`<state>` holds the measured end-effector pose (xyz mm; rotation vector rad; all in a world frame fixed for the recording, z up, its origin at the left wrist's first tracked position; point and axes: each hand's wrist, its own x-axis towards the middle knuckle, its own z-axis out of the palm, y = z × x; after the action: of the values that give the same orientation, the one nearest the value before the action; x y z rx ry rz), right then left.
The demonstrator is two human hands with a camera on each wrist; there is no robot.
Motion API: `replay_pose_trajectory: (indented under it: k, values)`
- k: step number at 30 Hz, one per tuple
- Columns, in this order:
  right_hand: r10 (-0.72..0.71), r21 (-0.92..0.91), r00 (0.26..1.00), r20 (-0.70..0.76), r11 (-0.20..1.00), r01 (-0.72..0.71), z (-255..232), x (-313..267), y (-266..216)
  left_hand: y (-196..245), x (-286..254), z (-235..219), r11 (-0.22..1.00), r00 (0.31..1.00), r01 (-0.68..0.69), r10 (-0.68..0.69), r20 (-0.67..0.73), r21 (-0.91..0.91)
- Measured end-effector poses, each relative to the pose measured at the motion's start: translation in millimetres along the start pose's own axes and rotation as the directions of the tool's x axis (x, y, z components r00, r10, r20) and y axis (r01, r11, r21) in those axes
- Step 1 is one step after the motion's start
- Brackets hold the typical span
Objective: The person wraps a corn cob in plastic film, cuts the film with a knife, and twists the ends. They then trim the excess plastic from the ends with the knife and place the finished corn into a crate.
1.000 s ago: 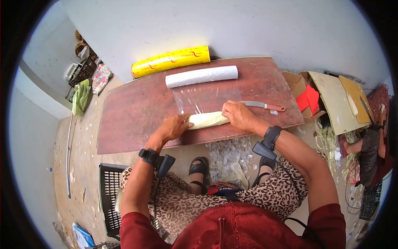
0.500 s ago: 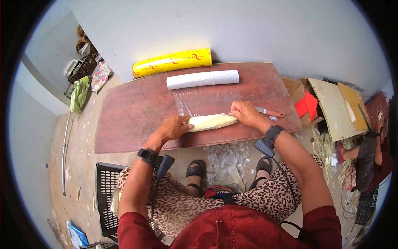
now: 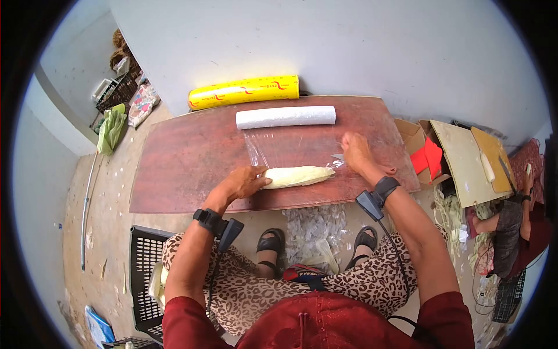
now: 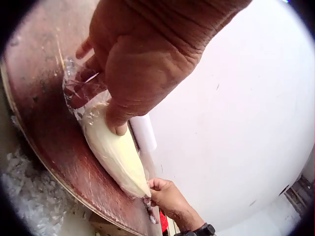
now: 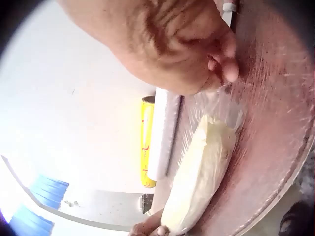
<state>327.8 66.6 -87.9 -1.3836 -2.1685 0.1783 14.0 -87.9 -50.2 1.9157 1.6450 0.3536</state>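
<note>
A pale yellow, tapered vegetable [image 3: 299, 176] lies near the table's front edge, partly wrapped in clear plastic film [image 4: 75, 91]. My left hand [image 3: 244, 181] grips its left end, thumb [image 4: 117, 122] on top and fingers behind it under the film. Off the other end, my right hand [image 3: 356, 154] pinches film with curled fingers [image 5: 229, 66]. That film [image 5: 224, 105] stretches between the fingers and the vegetable. Behind, a white film roll [image 3: 286, 117] has a clear sheet running from it towards the vegetable. The knife [image 3: 388, 170] is mostly hidden under my right hand and wrist.
A yellow printed roll [image 3: 244, 92] stands along the table's [image 3: 168, 180] back edge, against the wall. Right of the table are a cardboard box [image 3: 410, 135] with red material, boards and another person. A black crate [image 3: 145, 279] is by my left leg; plastic scraps [image 3: 317, 232] litter the floor.
My right hand has left the vegetable's right end and moved right and back, drawing film out and covering the knife. The left hand stays on its end; the right tip now shows.
</note>
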Motion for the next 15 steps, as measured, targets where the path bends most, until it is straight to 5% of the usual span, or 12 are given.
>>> replay_pose_trajectory:
  k: [2,8,10,13,15]
  values:
    - [-0.203,0.273,0.962,-0.183,0.929,0.248,-23.8,3.1,-51.2,-5.6,2.3,4.9,0.999,1.0,0.014,-0.014,0.009,-0.031]
    - [-0.552,0.416,0.809,-0.201,0.7,0.581,-59.6,-26.4,-154.7,-0.8,2.1,0.3,1.0,0.999,0.01,-0.01,0.034,-0.004]
    - [-0.622,0.514,0.783,-0.012,0.668,0.538,-50.7,-45.0,-158.3,-3.2,0.0,1.3,0.999,1.0,-0.023,0.024,0.015,-0.036]
    - [-0.717,0.374,0.696,-0.035,0.637,0.674,-22.2,-73.9,-143.5,5.1,-1.4,-3.4,1.0,0.999,0.003,-0.002,0.033,-0.013]
    - [-0.703,0.26,0.696,0.145,0.706,0.659,-6.4,-79.6,-123.4,6.8,-1.6,-4.3,1.0,0.999,0.019,-0.019,0.039,0.001]
